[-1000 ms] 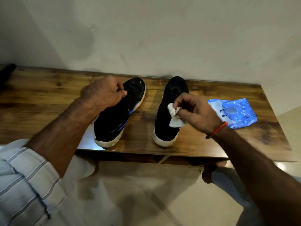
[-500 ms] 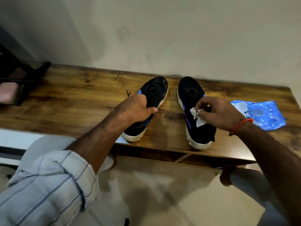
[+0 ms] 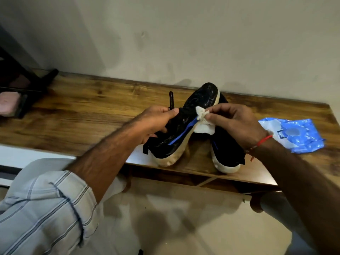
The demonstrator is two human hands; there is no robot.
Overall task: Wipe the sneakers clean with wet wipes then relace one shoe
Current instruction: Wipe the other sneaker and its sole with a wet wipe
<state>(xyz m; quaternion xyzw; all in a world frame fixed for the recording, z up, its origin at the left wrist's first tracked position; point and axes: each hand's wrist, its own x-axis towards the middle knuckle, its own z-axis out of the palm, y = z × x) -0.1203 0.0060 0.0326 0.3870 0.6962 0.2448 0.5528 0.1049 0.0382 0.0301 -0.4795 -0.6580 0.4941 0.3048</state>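
Lower left of frame: striped sleeve (image 3: 42, 208) is reaching up toward centre. Left hand (image 3: 156, 124) is curling round the laced top of the left sneaker (image 3: 184, 126), thumb on top, fingers wrapping under; the shoe is tilting onto its side, pale sole (image 3: 184, 142) facing right, heel end toward the near edge. Black lace (image 3: 171, 100) is sticking up just past the thumb, another end hanging below the hand. Right hand (image 3: 237, 124), red thread on the wrist, is pinching a white wet wipe (image 3: 203, 122) between thumb and fingertips, wipe touching the sole edge of the tilted shoe, right beside the left hand. Right sneaker (image 3: 226, 153) is sitting flat under the right hand, partly hidden. Blue wipes pack (image 3: 294, 134) is lying at right, just beyond the wrist. All on a wooden bench (image 3: 82, 111) against a wall.
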